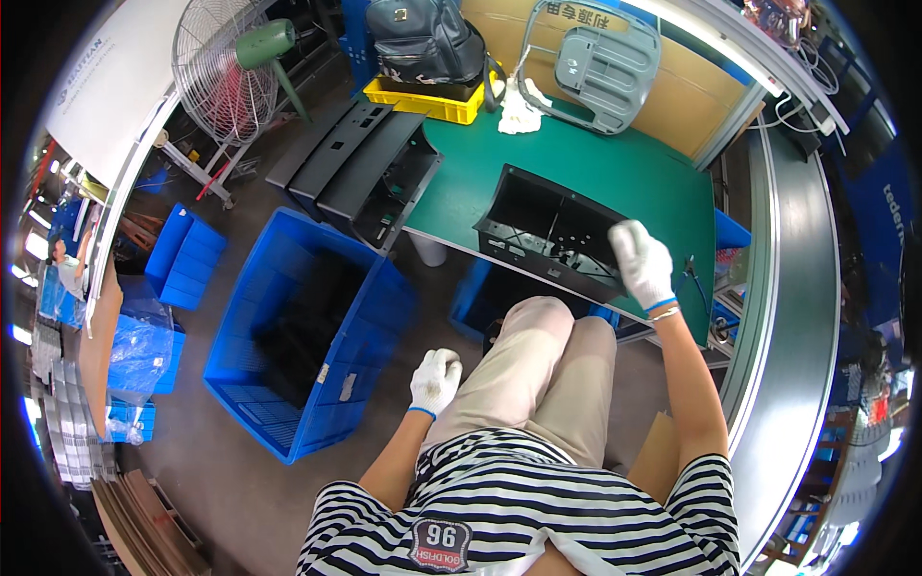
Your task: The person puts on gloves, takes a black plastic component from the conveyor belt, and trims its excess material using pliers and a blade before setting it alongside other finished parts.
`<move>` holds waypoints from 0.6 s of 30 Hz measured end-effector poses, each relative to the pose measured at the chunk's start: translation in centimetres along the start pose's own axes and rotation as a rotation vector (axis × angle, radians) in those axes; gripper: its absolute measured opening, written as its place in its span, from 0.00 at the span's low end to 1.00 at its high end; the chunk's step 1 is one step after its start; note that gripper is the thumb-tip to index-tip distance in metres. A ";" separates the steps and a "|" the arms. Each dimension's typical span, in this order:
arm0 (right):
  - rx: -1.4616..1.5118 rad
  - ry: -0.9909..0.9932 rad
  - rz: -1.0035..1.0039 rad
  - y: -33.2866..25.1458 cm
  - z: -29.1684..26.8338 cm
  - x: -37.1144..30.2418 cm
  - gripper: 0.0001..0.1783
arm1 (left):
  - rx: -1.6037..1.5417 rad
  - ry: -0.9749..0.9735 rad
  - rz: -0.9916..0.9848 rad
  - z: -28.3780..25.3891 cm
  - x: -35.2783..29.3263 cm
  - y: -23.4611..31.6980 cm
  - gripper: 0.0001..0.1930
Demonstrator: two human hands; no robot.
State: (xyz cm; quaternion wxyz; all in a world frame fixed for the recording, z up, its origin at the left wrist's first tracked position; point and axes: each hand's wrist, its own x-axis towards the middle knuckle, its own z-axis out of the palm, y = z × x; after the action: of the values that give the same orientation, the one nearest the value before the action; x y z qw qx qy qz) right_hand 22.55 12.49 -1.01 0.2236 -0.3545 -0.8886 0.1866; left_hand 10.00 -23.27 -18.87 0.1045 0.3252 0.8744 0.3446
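Observation:
A black plastic housing (543, 254) lies on the green tabletop in front of me, its hollow side up, with small pale and metallic parts inside. My right hand (642, 264), in a white glove, is at the housing's right end. Its fingers are curled, and what they hold, if anything, is hidden. Beside my left thigh hangs my left hand (435, 381), gloved too and curled closed, with nothing seen in it. Several similar black housings (370, 168) stand side by side at the table's left end.
A large blue crate (288, 331) with dark contents stands on the floor to my left. At the back of the green table (461, 154) are a yellow bin (437, 104) bearing a black backpack (423, 43), a white cloth (520, 110) and a grey folding chair (605, 72). A fan (226, 67) stands far left.

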 end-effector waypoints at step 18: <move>-0.176 -0.235 -0.213 -1.9 4.3 0.1 0.19 | -0.040 -0.019 -0.111 -1.9 -3.1 -3.6 0.05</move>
State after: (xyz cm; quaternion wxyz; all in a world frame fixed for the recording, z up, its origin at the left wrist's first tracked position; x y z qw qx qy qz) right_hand 19.19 10.48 -3.57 0.1046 -0.2525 -0.9540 0.1236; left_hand 9.82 -28.20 -19.99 0.1383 0.2775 0.8829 0.3526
